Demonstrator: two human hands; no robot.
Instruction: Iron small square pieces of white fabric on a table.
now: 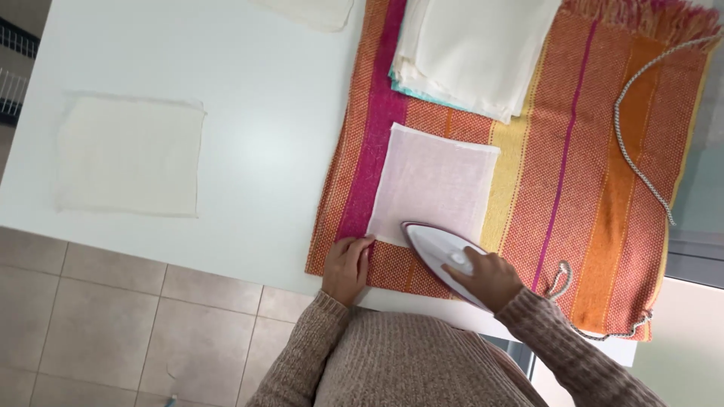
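Observation:
A thin white square of cloth lies flat on a striped orange, pink and yellow blanket. My right hand grips the handle of a white iron, whose tip rests on the cloth's near right corner. My left hand presses flat on the blanket at the cloth's near left corner, fingertips touching its edge.
A stack of folded white cloths sits on the blanket's far side. Another white cloth square lies on the white table to the left. The iron's braided cord loops along the right. Tiled floor is below.

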